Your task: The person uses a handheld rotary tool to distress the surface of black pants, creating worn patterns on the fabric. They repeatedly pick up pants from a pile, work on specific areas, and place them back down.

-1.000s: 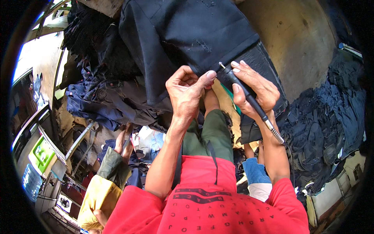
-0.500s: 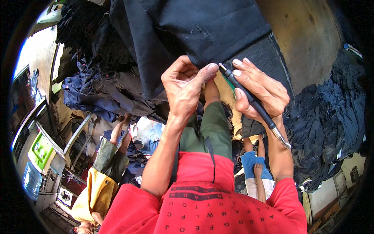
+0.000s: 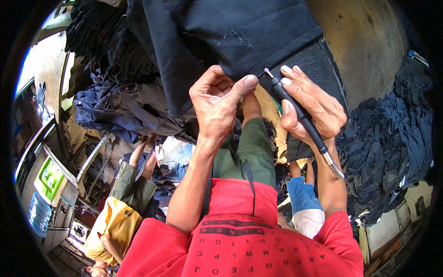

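Glare blows the gap [image 3: 31, 59] at ten o'clock out to white, with blue fringing nearby. The shirt [image 3: 240, 231] at six is brightly lit; the heap [image 3: 110, 41] between ten and eleven sinks into near-black shadow. Left hand [image 3: 219, 101], right hand [image 3: 318, 101] and tool [image 3: 300, 113] look sharp. The frame [image 3: 34, 143] at nine bows; black vignetting rounds every corner.

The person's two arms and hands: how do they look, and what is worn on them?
Short red fabric sleeves cover the upper arms; both forearms are bare. The left hand and the right hand wear no gloves, and no watch or bracelet is visible.
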Motion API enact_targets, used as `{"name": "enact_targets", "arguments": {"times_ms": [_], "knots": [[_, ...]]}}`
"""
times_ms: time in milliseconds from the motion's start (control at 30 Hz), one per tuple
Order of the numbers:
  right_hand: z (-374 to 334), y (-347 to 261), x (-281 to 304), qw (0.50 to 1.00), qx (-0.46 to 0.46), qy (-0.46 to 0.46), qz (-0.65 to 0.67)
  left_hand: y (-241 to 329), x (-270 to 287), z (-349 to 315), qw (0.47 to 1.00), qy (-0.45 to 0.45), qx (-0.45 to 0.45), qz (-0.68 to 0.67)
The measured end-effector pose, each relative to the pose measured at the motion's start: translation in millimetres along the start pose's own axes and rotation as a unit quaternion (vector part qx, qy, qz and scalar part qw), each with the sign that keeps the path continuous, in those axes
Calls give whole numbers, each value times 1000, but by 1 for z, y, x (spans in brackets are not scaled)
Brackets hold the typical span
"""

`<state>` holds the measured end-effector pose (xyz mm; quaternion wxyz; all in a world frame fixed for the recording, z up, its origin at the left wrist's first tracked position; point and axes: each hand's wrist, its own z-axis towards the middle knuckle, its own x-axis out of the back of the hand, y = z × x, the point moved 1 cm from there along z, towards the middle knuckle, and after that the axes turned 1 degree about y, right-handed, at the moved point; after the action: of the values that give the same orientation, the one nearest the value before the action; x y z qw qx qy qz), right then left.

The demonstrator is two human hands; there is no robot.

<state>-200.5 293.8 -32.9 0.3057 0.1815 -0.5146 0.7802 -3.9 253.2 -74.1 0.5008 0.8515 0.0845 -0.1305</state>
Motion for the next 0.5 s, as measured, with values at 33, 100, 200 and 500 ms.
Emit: {"name": "enact_targets", "arguments": {"times_ms": [33, 100, 200, 500], "knots": [[0, 0, 0, 1000, 5, 1, 5, 0, 0, 0, 1000, 0, 2, -3], [0, 1, 0, 1000, 7, -8, 3, -1, 1, 0, 1000, 1, 6, -8], [0, 2, 1, 1000, 2, -5, -4, -1, 1, 1, 1000, -2, 7, -3], [-2, 5, 4, 999, -24, 23, -10, -4, 2, 1, 1000, -3, 11, -14]]}}
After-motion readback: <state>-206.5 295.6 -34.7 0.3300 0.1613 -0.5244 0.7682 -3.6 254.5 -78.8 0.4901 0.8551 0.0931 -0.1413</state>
